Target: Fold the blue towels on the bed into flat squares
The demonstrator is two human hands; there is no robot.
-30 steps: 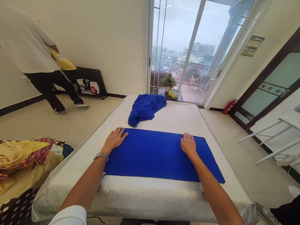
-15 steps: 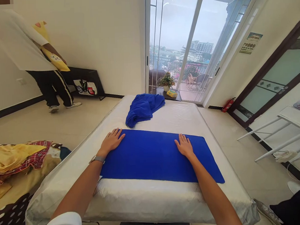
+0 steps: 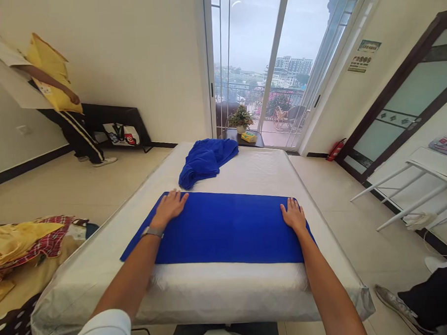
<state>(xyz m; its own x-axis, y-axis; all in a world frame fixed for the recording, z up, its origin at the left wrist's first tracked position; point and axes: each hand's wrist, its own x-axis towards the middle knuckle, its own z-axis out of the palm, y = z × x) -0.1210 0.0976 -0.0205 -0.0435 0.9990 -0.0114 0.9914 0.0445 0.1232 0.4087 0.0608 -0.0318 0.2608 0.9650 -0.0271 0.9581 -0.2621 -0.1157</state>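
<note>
Our left hand [image 3: 171, 206] and right hand [image 3: 294, 215] flat on a blue cloth [image 3: 229, 230]
Our hands are wide, palms down, near the far left and far right corners of the cloth, which lies smooth across the near part of our pale tabletop [image 3: 262, 171]; beyond it we have a crumpled blue heap [image 3: 207, 161].

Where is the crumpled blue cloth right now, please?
In the head view, the crumpled blue cloth lies at the far left of the table, beyond the flat blue cloth.
</note>
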